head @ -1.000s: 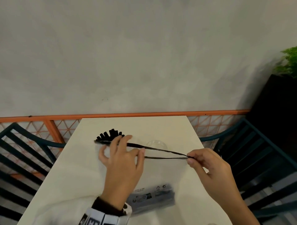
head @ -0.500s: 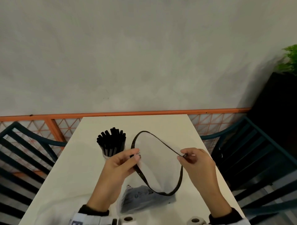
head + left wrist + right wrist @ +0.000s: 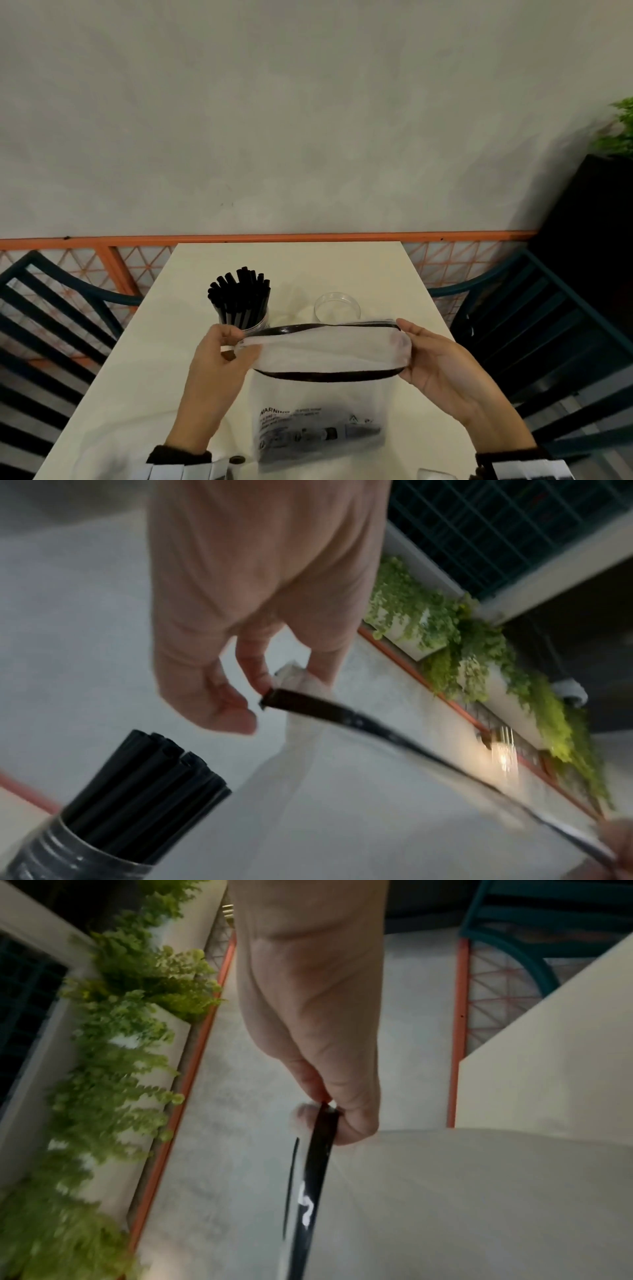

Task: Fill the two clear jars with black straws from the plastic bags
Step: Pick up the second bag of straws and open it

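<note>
Clearly plastic bag (image 3: 318, 404) thin, limp, light, likely slippery: left hand (image 3: 219, 356) and right hand (image 3: 435, 363) pinch opposite ends of stiffer black zip strip (image 3: 325, 376), best hold.

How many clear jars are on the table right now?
2: one jar packed with black straws at left, one empty jar to its right, both behind the held bag. None seems hidden.

Both forearms reach forward over worktop (image 3: 164, 342), wrists level, hands well apart. Left hand (image 3: 219, 356): back up, thumb and forefinger pinch left end of bag (image 3: 325, 353), other fingers curled under. Right hand (image 3: 442, 363): palm turned inward, grip tight, thumb and fingers pinching bag's right end.
</note>
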A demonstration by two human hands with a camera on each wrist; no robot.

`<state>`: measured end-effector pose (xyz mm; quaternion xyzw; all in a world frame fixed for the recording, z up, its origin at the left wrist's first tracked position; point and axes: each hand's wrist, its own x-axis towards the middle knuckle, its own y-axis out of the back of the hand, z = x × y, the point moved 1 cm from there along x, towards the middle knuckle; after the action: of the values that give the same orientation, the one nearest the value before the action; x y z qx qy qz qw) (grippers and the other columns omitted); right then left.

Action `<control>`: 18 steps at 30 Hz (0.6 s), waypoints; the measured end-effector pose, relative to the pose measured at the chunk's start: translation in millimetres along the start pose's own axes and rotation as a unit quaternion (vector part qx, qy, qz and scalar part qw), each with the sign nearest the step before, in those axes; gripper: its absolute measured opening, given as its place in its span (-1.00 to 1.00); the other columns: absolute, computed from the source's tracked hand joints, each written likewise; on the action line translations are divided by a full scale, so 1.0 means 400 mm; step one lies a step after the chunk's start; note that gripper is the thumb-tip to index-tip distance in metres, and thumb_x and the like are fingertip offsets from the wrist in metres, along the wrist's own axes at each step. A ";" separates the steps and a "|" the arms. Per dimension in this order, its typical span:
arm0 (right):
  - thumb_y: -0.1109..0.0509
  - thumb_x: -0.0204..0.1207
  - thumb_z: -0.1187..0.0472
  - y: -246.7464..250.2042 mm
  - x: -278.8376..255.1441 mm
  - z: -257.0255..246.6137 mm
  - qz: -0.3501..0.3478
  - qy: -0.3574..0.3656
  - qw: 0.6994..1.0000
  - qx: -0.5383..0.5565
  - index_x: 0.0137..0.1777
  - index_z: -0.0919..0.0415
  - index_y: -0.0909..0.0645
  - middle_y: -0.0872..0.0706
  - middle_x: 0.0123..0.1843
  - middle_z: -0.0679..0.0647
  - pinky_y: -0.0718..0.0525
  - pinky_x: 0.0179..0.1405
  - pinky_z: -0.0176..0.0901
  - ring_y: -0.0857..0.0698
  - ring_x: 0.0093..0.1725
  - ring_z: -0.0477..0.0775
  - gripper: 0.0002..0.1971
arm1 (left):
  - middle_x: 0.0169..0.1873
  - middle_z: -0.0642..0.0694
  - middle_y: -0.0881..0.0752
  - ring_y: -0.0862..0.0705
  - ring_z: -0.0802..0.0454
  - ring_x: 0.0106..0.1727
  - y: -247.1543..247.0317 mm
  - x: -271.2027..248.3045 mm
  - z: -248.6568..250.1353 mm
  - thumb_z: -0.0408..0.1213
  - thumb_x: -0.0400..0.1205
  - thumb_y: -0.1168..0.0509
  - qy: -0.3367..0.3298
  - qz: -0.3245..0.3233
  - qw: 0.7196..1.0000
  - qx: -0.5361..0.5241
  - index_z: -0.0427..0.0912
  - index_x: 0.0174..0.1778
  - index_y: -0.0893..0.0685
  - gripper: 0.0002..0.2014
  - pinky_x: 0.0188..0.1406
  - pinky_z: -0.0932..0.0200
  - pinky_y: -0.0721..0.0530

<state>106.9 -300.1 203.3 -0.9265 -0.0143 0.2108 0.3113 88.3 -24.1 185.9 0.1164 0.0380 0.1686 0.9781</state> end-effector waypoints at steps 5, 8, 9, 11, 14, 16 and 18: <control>-0.35 0.51 0.27 -0.015 -0.002 0.046 0.023 0.088 0.973 -0.213 0.19 0.31 -0.52 -0.79 0.05 0.23 -0.70 -0.02 -0.13 -0.76 0.01 0.10 -0.73 | -0.24 -0.14 -0.81 -0.72 -0.09 -0.18 -0.004 -0.007 -0.012 -0.30 0.53 -0.38 0.023 0.008 0.999 -0.036 -0.11 -0.30 -0.78 -0.89 -0.11 0.12 -0.74; -0.36 0.53 0.28 -0.018 -0.002 0.049 0.066 0.129 0.940 -0.308 0.04 0.28 -0.56 -0.82 -0.06 0.19 -0.67 -0.09 -0.14 -0.76 -0.07 0.12 -0.87 | -0.19 -0.14 -0.86 -0.80 0.00 -0.14 -0.014 -0.013 -0.011 -0.32 0.59 -0.28 0.117 -0.100 0.969 -0.193 -0.26 -0.10 -0.79 -0.82 -0.19 0.29 -0.77; -0.33 0.55 0.28 -0.014 0.001 0.050 0.072 0.134 0.934 -0.324 -0.02 0.30 -0.60 -0.81 -0.11 0.17 -0.65 -0.09 -0.10 -0.73 -0.10 0.15 -0.91 | -0.20 -0.12 -0.85 -0.80 0.04 -0.18 -0.015 -0.012 -0.013 -0.31 0.61 -0.25 0.151 -0.128 0.953 -0.227 -0.27 -0.09 -0.77 -0.81 -0.23 0.29 -0.75; -0.29 0.57 0.34 -0.003 0.004 0.052 0.079 0.132 0.926 -0.345 -0.11 0.31 -0.65 -0.74 -0.18 0.16 -0.62 -0.13 -0.06 -0.64 -0.15 0.14 -0.89 | -0.28 -0.06 -0.83 -0.78 0.11 -0.32 -0.015 -0.009 -0.018 -0.30 0.62 -0.21 0.209 -0.161 0.924 -0.277 -0.21 -0.12 -0.74 -0.81 -0.34 0.28 -0.73; -0.29 0.55 0.38 0.009 0.010 0.062 0.061 0.062 0.959 -0.269 -0.10 0.31 -0.70 -0.75 -0.17 0.15 -0.68 -0.14 -0.12 -0.68 -0.17 0.08 -0.86 | -0.36 -0.05 -0.81 -0.77 0.09 -0.38 -0.015 -0.007 -0.028 -0.30 0.62 -0.18 0.264 -0.182 0.892 -0.317 -0.20 -0.10 -0.70 -0.82 -0.42 0.23 -0.76; -0.30 0.52 0.39 0.021 0.015 0.068 0.025 -0.015 0.989 -0.143 0.01 0.35 -0.69 -0.80 -0.10 0.19 -0.76 -0.16 -0.09 -0.76 -0.15 0.10 -0.84 | -0.35 -0.10 -0.82 -0.78 0.04 -0.39 -0.015 -0.011 -0.033 -0.30 0.57 -0.20 0.290 -0.202 0.878 -0.322 -0.24 -0.07 -0.70 -0.81 -0.41 0.18 -0.79; -0.33 0.43 0.35 0.024 0.012 0.069 -0.005 -0.077 0.995 -0.056 0.10 0.36 -0.66 -0.81 -0.05 0.22 -0.82 -0.22 -0.10 -0.80 -0.16 0.11 -0.74 | -0.30 -0.20 -0.83 -0.81 -0.05 -0.36 -0.015 -0.016 -0.036 -0.30 0.49 -0.23 0.313 -0.219 0.864 -0.328 -0.31 -0.11 -0.76 -0.76 -0.35 0.08 -0.79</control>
<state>99.5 -291.3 176.2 -0.9232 -0.0550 0.2792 0.2585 82.7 -28.7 170.8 -0.2818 0.3092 -0.0200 0.9081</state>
